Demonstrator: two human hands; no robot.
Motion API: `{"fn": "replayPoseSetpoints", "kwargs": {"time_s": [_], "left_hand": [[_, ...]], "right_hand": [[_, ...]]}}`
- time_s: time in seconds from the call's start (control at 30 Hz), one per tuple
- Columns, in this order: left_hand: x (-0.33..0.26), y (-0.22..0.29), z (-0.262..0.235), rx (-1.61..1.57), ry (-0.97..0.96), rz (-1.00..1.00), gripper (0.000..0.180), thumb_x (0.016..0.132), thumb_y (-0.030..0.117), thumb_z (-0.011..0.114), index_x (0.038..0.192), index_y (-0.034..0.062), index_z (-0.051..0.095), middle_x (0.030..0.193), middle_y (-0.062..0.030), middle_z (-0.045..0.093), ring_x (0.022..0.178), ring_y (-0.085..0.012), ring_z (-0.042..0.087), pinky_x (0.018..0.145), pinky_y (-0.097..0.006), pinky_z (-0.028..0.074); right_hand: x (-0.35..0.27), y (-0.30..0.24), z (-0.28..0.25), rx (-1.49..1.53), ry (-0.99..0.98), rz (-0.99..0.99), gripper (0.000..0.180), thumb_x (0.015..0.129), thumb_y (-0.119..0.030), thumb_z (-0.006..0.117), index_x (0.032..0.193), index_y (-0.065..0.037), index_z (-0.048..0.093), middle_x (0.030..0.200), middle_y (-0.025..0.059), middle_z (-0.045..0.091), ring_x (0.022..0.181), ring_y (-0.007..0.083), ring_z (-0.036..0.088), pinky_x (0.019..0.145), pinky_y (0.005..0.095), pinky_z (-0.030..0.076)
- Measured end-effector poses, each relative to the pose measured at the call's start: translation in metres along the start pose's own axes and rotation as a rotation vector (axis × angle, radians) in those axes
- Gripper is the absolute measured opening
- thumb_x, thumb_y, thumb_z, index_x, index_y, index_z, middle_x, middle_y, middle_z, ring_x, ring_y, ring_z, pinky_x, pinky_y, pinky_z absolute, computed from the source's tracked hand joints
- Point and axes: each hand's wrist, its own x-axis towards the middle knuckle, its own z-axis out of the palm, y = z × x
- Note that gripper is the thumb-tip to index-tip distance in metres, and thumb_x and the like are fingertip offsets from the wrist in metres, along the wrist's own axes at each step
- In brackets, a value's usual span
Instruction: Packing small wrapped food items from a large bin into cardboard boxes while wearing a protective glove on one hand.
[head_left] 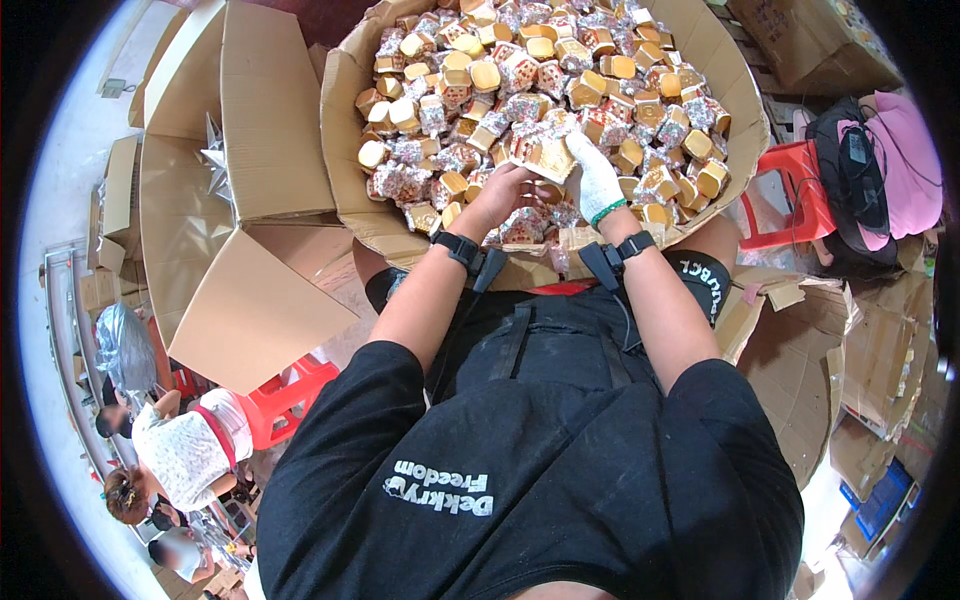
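Note:
Both hands meet over a large cardboard box (345,165) heaped with small gold-ended containers (485,75), many in clear crinkled plastic wrap with a red and white pattern. Between my hands is one gold, squarish container (548,157), its flat face up. My bare left hand (503,197) has its fingers at the near left edge of it, partly hidden underneath. On the right side, my right hand (595,180), in a white knitted glove with a green cuff, grips it with the thumb and fingers closed. Each wrist wears a black strap with a device.
An open cardboard box (275,120) holding silvery star shapes (215,165) stands to the left. Red plastic stools (290,400) are at lower left and right. A black bag (850,170) and pink cloth (905,165) lie at right. Several people work at lower left.

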Motion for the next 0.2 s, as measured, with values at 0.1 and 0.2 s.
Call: {"fn": "replayPoseSetpoints", "kwargs": {"time_s": [0.1, 0.2], "left_hand": [[0.0028, -0.0083, 0.0005, 0.231, 0.007, 0.402, 0.054, 0.091, 0.02, 0.06, 0.14, 0.0086, 0.04, 0.114, -0.0115, 0.062, 0.093, -0.0218, 0.066, 0.077, -0.036, 0.053], [0.0025, -0.0004, -0.0028, 0.285, 0.015, 0.367, 0.067, 0.092, 0.019, 0.06, 0.15, 0.0178, 0.026, 0.124, -0.0121, 0.059, 0.105, -0.0236, 0.064, 0.082, -0.037, 0.052]], "right_hand": [[-0.0014, -0.0009, 0.002, -0.168, -0.019, -0.051, 0.033, 0.096, -0.022, 0.062, 0.127, -0.01, 0.058, 0.118, 0.0039, 0.063, 0.106, 0.0177, 0.063, 0.086, 0.036, 0.054], [0.0018, -0.0015, 0.0002, -0.135, -0.004, 0.007, 0.036, 0.095, -0.022, 0.063, 0.128, -0.009, 0.058, 0.12, 0.0041, 0.063, 0.108, 0.0185, 0.062, 0.091, 0.0368, 0.053]]}}
